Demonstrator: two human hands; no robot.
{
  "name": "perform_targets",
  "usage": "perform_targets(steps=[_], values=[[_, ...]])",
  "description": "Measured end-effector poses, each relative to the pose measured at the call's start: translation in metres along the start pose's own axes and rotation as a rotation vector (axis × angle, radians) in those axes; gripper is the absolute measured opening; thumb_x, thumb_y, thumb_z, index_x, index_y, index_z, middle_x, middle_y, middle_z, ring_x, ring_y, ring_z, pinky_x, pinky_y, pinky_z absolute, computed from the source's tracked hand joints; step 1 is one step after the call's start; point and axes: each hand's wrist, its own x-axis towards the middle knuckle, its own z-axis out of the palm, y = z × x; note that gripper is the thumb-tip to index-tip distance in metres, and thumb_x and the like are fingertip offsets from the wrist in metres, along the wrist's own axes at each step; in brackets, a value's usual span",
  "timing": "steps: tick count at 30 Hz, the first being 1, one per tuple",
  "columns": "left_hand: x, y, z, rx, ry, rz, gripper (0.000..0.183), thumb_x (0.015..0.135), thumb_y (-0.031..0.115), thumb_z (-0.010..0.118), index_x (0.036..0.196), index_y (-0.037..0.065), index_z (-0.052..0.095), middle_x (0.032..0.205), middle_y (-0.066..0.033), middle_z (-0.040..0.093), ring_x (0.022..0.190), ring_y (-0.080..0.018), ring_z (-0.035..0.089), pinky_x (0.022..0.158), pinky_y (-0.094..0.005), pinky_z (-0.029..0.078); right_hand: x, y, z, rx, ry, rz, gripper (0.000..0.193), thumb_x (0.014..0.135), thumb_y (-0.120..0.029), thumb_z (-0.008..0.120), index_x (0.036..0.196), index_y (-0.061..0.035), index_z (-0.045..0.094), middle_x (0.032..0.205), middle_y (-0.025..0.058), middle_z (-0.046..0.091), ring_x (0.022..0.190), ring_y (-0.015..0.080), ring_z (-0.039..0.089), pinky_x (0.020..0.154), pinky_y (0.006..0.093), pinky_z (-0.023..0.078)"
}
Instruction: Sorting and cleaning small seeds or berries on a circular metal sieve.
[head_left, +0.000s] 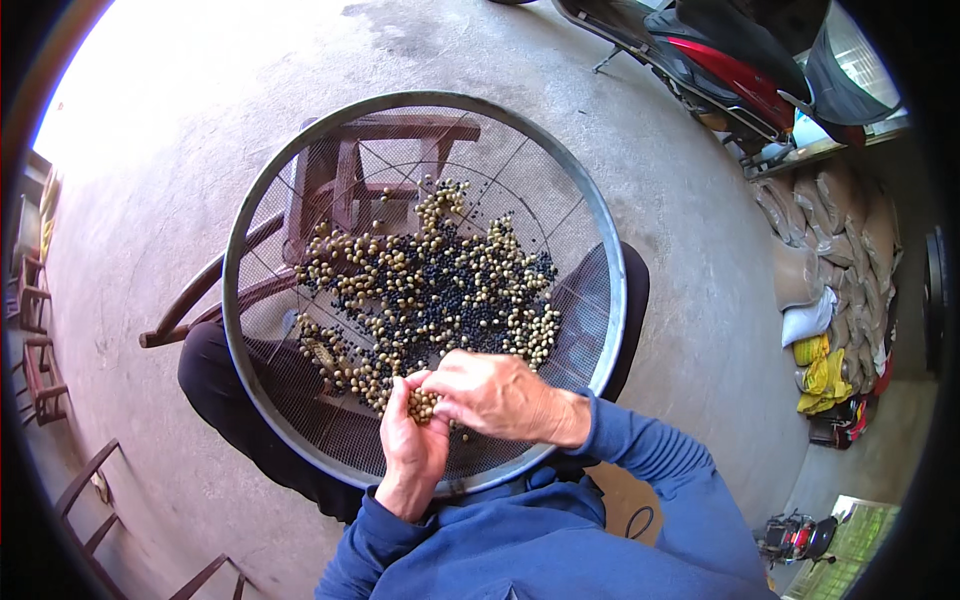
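A round mesh sieve (236,300) with a grey rim rests across my lap. Pale tan round beans (375,255) and smaller black ones (455,290) lie mixed and loosely spread on its mesh. At the near side of the sieve, my left hand (413,450) is cupped, palm up, around a small heap of tan beans (422,404). My right hand (500,395) bends over it from the right, fingers drawn together at the left fingertips. Whatever its fingers pinch is hidden behind the hand.
Under the sieve's far left part stands a brown wooden stool (330,190). A red and black motorbike (720,70) is parked at the far right, near stacked filled sacks (840,230) and yellow bags (822,372). Wooden chairs (42,375) line the left side of the concrete floor (150,230).
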Motion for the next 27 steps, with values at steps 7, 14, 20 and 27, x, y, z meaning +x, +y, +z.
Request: perform_targets(steps=[7, 14, 20, 27], values=[[-0.002, 0.001, 0.009, 0.056, 0.103, -0.002, 0.039, 0.11, 0.036, 0.047, 0.109, 0.0, 0.063, 0.106, -0.014, 0.069, 0.094, -0.0229, 0.069, 0.082, -0.0341, 0.061, -0.027, 0.092, -0.056, -0.341, 0.094, 0.342, 0.008, 0.088, -0.013, 0.07, 0.093, -0.0073, 0.067, 0.088, 0.0113, 0.067, 0.083, 0.0308, 0.069, 0.075, 0.0422, 0.057], [-0.002, 0.002, 0.006, 0.038, 0.097, -0.005, 0.04, 0.111, 0.036, 0.047, 0.11, -0.001, 0.063, 0.107, -0.0143, 0.069, 0.094, -0.023, 0.069, 0.083, -0.0346, 0.061, -0.025, 0.089, -0.034, -0.313, -0.059, 0.419, 0.014, 0.085, -0.016, 0.073, 0.089, -0.0064, 0.065, 0.087, 0.0111, 0.066, 0.083, 0.0326, 0.069, 0.075, 0.0451, 0.056], [-0.002, 0.001, 0.006, 0.052, 0.09, 0.0, 0.04, 0.11, 0.037, 0.048, 0.11, 0.0, 0.063, 0.108, -0.0144, 0.069, 0.096, -0.023, 0.069, 0.085, -0.0351, 0.06, -0.029, 0.1, -0.025, -0.354, -0.021, 0.348, 0.01, 0.086, -0.014, 0.071, 0.089, -0.0069, 0.066, 0.084, 0.01, 0.065, 0.079, 0.0315, 0.068, 0.073, 0.0441, 0.056], [-0.001, -0.002, 0.005, 0.068, 0.087, -0.006, 0.038, 0.111, 0.034, 0.046, 0.111, 0.001, 0.064, 0.109, -0.0136, 0.069, 0.099, -0.0238, 0.068, 0.089, -0.0373, 0.059, -0.023, 0.059, -0.025, -0.272, 0.118, 0.165, 0.009, 0.086, -0.006, 0.066, 0.095, -0.006, 0.066, 0.087, 0.0122, 0.063, 0.076, 0.032, 0.068, 0.067, 0.0415, 0.057]])
